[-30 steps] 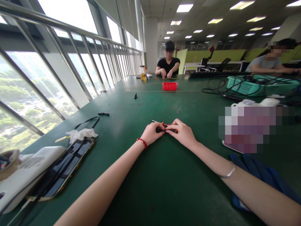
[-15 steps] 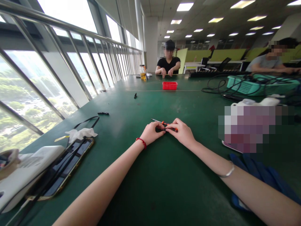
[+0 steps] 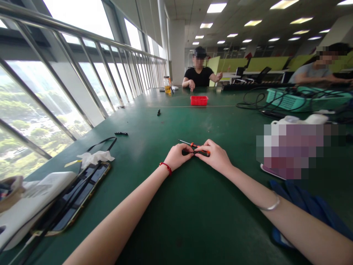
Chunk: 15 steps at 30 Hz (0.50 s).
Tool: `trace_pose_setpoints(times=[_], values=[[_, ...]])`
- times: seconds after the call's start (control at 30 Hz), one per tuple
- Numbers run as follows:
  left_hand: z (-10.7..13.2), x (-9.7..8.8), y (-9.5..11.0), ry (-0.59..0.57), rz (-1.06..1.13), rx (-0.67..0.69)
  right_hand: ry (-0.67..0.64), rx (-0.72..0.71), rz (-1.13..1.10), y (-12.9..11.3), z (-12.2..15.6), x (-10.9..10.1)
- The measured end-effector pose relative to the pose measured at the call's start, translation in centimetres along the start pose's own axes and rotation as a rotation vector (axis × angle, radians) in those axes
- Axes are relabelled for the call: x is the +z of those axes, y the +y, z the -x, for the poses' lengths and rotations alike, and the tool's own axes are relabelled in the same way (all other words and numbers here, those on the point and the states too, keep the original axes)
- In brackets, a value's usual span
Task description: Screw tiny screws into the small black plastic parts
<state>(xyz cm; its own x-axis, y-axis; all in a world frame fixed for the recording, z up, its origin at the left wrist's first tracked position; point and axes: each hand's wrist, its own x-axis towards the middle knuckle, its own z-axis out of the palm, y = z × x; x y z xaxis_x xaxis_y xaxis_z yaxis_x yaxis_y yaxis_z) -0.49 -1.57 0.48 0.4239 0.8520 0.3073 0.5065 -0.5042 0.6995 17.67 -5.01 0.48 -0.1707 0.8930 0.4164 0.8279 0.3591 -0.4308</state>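
The person's two arms show bare, the left arm (image 3: 129,209) running to the near left and the right arm (image 3: 256,186) to the near right. Around the left wrist, close to the left hand (image 3: 179,155), sits a thin red bracelet (image 3: 169,168) that looks like cord, with small details too tiny to make out. The right forearm, farther back from the right hand (image 3: 216,157), wears a slim silver bangle (image 3: 276,204), smooth, rounded and shiny. Both hands are ungloved, with slender fingers.

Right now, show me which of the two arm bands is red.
The bracelet just behind the left hand is red; the bangle on the right forearm is silver.
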Motion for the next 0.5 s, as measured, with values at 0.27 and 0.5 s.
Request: trace_pose_setpoints(times=[0.27,0.5], values=[[0.00,-0.05,0.22,0.003,-0.037,0.009,-0.038,0.044,0.041,0.58,0.30,-0.76],[0.05,0.09,0.27,0.016,-0.053,0.009,-0.016,0.030,0.013,0.65,0.16,-0.38]])
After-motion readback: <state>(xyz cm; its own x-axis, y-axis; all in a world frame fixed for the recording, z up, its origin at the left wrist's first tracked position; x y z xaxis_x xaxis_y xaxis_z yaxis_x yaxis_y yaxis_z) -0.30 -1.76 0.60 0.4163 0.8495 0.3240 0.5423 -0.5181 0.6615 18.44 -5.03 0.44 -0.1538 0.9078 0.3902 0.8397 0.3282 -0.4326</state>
